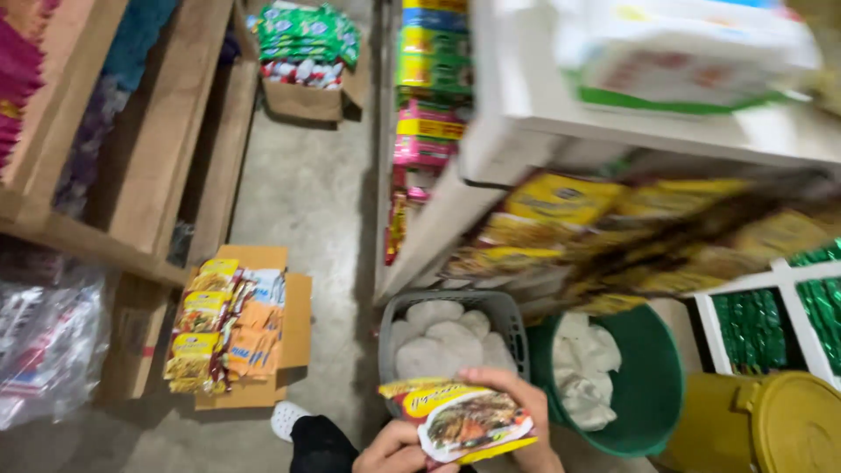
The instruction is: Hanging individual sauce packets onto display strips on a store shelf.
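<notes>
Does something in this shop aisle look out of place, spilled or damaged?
Nothing looks spilled or damaged. Both hands, left hand and right hand, hold one food packet above the grey basket. The open cardboard box of packets sits on the floor, its packets loosely heaped. The yellow packets on the shelf are too blurred to judge.

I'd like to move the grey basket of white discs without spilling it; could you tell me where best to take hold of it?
Grip the grey basket by its top rim on the two long sides, coming straight down from above. The rim is bare and open at the top, while a shelf stands behind it and the green tub sits close on its right. Both hands, left and right, hold a noodle packet now.
</notes>
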